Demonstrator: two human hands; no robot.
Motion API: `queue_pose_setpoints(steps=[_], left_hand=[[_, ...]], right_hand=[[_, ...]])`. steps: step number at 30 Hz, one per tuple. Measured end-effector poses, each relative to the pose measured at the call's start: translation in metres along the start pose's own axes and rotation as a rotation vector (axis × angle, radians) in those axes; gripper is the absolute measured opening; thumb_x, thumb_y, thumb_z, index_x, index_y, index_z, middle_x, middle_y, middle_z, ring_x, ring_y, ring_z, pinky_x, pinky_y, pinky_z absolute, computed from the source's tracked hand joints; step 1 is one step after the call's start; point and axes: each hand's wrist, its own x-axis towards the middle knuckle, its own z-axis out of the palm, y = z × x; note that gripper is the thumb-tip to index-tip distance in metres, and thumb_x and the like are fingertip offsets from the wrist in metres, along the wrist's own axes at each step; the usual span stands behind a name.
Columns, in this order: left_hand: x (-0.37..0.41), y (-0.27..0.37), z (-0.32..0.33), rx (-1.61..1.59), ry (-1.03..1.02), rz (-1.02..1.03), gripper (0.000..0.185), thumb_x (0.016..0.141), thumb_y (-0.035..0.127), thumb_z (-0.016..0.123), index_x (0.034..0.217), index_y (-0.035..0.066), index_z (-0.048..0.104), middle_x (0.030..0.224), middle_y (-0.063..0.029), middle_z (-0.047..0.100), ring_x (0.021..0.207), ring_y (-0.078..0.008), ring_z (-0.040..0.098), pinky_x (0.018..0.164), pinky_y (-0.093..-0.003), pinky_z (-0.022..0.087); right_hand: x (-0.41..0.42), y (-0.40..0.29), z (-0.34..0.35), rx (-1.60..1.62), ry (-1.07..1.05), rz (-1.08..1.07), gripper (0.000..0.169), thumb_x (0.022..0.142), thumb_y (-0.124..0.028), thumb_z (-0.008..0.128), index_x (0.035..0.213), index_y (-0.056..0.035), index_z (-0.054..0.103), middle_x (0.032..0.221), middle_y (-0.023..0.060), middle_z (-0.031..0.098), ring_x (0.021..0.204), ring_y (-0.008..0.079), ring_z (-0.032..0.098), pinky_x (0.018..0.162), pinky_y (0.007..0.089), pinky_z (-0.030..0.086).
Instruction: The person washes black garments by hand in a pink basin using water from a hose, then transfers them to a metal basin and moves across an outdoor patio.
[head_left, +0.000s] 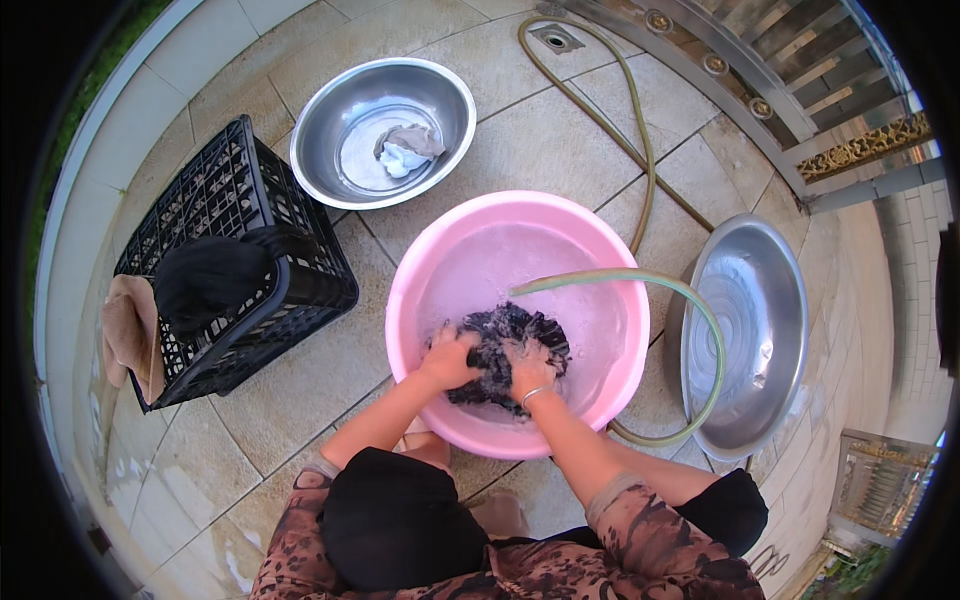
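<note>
A pink plastic basin (517, 206) holds water and stands on the tiled floor before me. In it lies a dark, soaked cloth item (491, 341), bunched up and partly under water. My left hand (452, 358) presses on its left side, fingers spread and partly hidden by water. My right hand (531, 366), with a bracelet at the wrist, rests on its right part; whether the fingers grip the cloth cannot be told. The end of a greenish hose (585, 277) hangs over the basin's right rim, above the water.
A metal basin (301, 161) with small wet cloths (409, 148) stands at the upper left. Another metal basin (796, 337) is at the right. Dark fabric (214, 277) and a brown cloth (131, 330) hang on a black plastic crate (279, 289). The hose loops near a floor drain (556, 39).
</note>
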Motion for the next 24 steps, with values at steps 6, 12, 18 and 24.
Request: queue_pose_setpoints(steps=[6,12,18,24], left_hand=[[0.016,-0.002,-0.001,-1.118,-0.075,-0.339,0.077,0.067,0.054,0.055,0.119,0.002,0.032,0.115,-0.0169,0.041,0.107,-0.0264,0.041,0.088,-0.036,0.035],[0.004,-0.002,-0.015,-1.777,-0.49,-0.169,0.065,0.074,0.063,0.031,0.1,0.006,0.051,0.093,-0.0099,0.055,0.082,-0.0181,0.056,0.072,-0.0329,0.048],[-0.009,-0.002,0.01,-2.054,-0.482,0.101,0.039,0.079,0.041,0.042,0.093,0.007,0.053,0.088,-0.0062,0.056,0.079,-0.0159,0.056,0.068,-0.0289,0.047],[-0.021,0.018,-0.004,-1.931,-0.135,0.042,0.024,0.079,0.026,0.047,0.092,0.006,0.053,0.086,-0.0048,0.056,0.077,-0.015,0.056,0.065,-0.0275,0.047]], right_hand=[[0.013,0.014,-0.007,0.349,0.348,-0.266,0.053,0.051,-0.008,0.067,0.1,-0.0091,0.047,0.098,0.0205,0.045,0.089,0.0362,0.048,0.078,0.0384,0.041],[-0.051,-0.037,-0.084,0.749,0.403,-0.769,0.037,0.053,-0.009,0.066,0.086,-0.0038,0.05,0.083,0.0165,0.043,0.079,0.0332,0.045,0.07,0.0371,0.039],[-0.056,-0.062,-0.074,0.57,0.966,-0.847,0.035,0.051,-0.023,0.069,0.074,-0.0057,0.05,0.074,0.0142,0.043,0.065,0.0288,0.046,0.056,0.0334,0.04],[-0.04,-0.06,-0.095,0.587,0.879,-0.762,0.038,0.044,-0.03,0.071,0.065,-0.0062,0.049,0.063,0.0106,0.049,0.056,0.0265,0.051,0.049,0.0345,0.042]])
